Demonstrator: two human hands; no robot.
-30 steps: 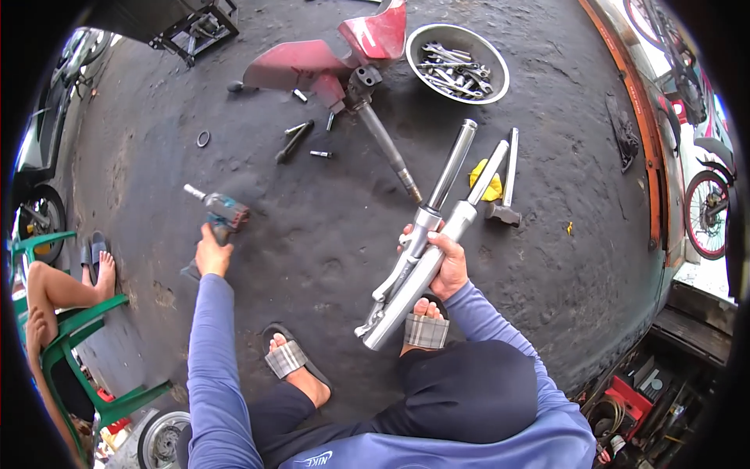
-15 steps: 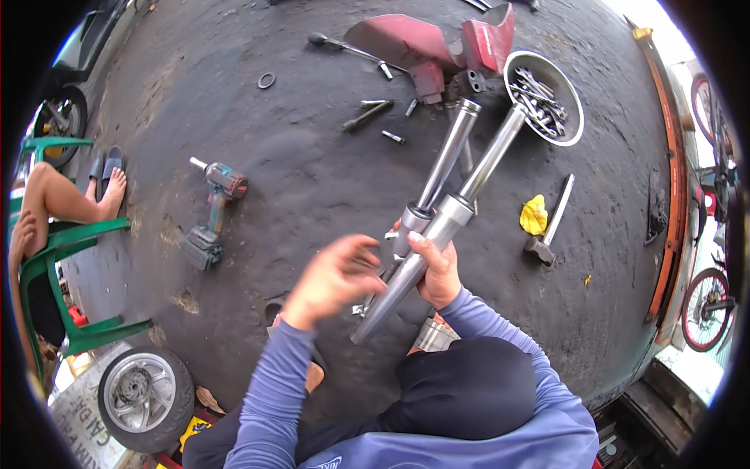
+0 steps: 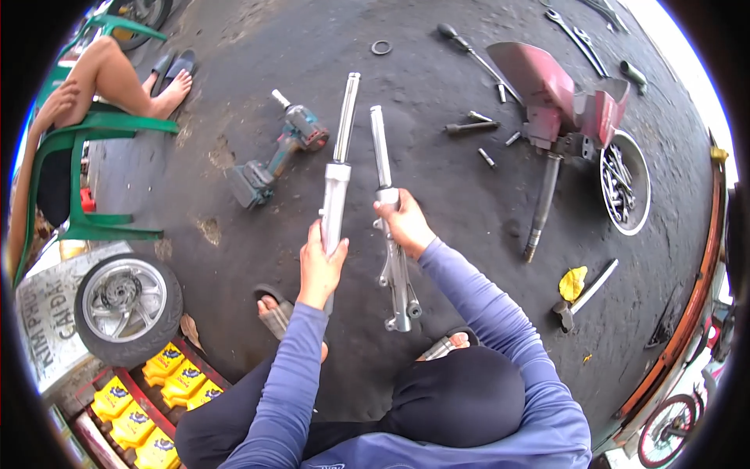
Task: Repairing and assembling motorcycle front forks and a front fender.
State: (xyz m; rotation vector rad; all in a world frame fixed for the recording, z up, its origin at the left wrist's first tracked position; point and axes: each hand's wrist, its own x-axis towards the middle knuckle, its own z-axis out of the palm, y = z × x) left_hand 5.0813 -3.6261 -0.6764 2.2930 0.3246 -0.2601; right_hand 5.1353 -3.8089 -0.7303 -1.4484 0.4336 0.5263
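My left hand [image 3: 321,262] is closed around the lower body of a silver fork tube [image 3: 336,195], whose polished upper tube points away from me. My right hand [image 3: 405,220] grips a second fork tube [image 3: 397,285], which has cast brackets on its lower body. The two forks are apart and roughly side by side. Beyond my left hand, a teal and black cordless impact driver [image 3: 275,160] with a socket lies on the dark floor. To my right lie a hammer [image 3: 594,289] and a yellow leaf [image 3: 573,283] beside it.
Red bodywork on a steering stem [image 3: 531,70] and a bowl of wrenches [image 3: 644,184] lie at right, near sockets, a ring [image 3: 381,47] and loose wrenches [image 3: 569,39]. At left are another person's legs on a green chair [image 3: 117,117], a wheel [image 3: 168,305] and yellow bottles [image 3: 129,428].
Earlier my left hand was at the impact driver, then moved empty to the forks. It now holds one separately from the fork in my right hand. The view has swung round.
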